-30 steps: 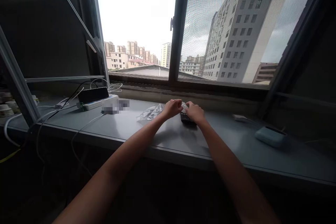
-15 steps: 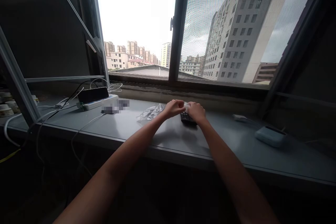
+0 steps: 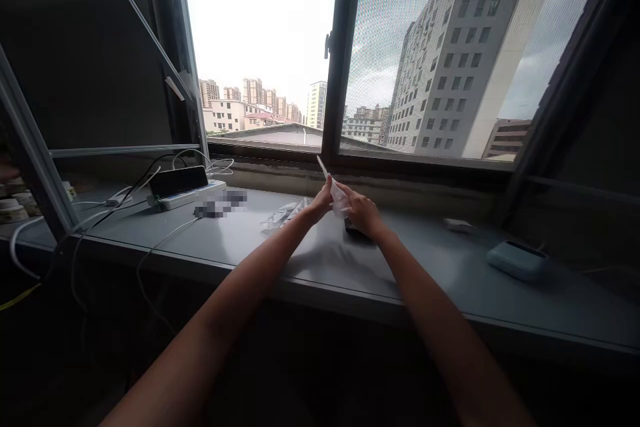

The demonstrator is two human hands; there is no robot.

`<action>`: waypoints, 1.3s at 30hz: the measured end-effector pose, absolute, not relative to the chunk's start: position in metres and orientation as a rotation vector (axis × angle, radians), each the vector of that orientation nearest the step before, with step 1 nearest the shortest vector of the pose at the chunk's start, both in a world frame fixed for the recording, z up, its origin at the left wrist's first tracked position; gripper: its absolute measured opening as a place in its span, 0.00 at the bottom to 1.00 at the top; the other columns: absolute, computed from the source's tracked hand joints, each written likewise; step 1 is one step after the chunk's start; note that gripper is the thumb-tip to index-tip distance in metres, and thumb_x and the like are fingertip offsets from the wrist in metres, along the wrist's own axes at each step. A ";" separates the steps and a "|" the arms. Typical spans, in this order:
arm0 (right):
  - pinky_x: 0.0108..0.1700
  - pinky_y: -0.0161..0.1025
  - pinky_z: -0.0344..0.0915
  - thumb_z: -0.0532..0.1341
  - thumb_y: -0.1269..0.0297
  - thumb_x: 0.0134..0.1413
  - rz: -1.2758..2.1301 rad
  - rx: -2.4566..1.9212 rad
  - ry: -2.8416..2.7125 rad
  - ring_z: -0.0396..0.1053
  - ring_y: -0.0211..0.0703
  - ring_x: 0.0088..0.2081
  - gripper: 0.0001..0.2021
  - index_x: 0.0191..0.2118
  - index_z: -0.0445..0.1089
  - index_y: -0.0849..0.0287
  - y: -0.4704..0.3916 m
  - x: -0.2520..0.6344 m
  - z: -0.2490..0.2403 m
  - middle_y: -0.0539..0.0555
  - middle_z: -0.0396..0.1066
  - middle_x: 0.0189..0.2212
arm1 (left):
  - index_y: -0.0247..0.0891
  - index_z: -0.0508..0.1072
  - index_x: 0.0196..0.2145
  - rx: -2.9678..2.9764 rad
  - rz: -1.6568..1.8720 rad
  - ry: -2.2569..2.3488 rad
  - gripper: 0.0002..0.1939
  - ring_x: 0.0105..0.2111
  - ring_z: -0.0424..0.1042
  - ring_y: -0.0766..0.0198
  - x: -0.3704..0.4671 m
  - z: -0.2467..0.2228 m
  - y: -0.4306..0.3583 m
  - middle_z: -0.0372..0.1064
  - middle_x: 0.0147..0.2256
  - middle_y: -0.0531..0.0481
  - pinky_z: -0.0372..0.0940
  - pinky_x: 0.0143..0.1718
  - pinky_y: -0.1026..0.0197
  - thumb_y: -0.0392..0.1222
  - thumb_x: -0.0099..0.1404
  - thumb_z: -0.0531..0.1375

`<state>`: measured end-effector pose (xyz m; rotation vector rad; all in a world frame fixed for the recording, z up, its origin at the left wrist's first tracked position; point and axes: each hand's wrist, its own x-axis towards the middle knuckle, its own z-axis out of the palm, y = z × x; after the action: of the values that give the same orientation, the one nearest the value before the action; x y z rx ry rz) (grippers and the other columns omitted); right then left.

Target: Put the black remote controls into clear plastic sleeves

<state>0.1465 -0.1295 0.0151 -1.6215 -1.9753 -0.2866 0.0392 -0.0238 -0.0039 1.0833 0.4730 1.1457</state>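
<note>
Both of my hands are raised over the desk, closed on a thin white sheet or wrapper [image 3: 341,203]. Its upper end sticks up as a narrow pale strip past my left thumb; I cannot make out its exact kind. My left hand [image 3: 321,204] pinches it from the left, and my right hand [image 3: 365,212] grips it from the right. Under the right hand lies a black device with keys [image 3: 356,229], mostly covered. A crumpled clear plastic bag [image 3: 286,213] rests on the desk left of my left forearm.
On the grey desk [image 3: 220,240], a dark-screened phone [image 3: 179,180] leans on a white power strip [image 3: 215,188] amid cables. A blurred-out item [image 3: 220,204] lies nearby. To the right are a small white adapter [image 3: 458,225] and a blue-grey box [image 3: 517,260]. A window stands behind.
My hands have tilted, and the white piece now points up between them, where only a bit showed before. My right hand covers more of the black device.
</note>
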 end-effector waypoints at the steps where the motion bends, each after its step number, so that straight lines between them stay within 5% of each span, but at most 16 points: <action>1: 0.47 0.41 0.67 0.48 0.71 0.61 -0.300 -1.628 -1.986 0.71 0.50 0.52 0.32 0.69 0.50 0.45 -0.129 0.146 0.014 0.49 0.64 0.61 | 0.34 0.72 0.40 1.053 1.165 0.499 0.27 0.28 0.72 0.62 0.038 -0.002 -0.024 0.70 0.26 0.48 0.66 0.29 0.64 0.65 0.64 0.56; 13: 0.43 0.40 0.67 0.50 0.71 0.61 -0.443 -1.737 -2.109 0.74 0.50 0.46 0.34 0.71 0.43 0.43 -0.130 0.145 0.011 0.52 0.70 0.56 | 0.35 0.67 0.37 0.921 1.282 0.560 0.20 0.25 0.69 0.66 0.026 0.005 -0.032 0.66 0.25 0.52 0.65 0.29 0.65 0.56 0.61 0.65; 39: 0.43 0.38 0.65 0.49 0.72 0.61 -0.416 -1.793 -2.116 0.74 0.49 0.44 0.36 0.72 0.36 0.50 -0.135 0.139 0.014 0.55 0.76 0.46 | 0.45 0.63 0.54 0.621 1.583 0.550 0.24 0.37 0.74 0.60 0.008 0.013 -0.029 0.72 0.39 0.45 0.69 0.36 0.61 0.63 0.68 0.51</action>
<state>0.1393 -0.1348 0.0140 -1.7925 -2.1164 -0.4161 0.0077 -0.0292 0.0129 0.6205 0.5504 1.5825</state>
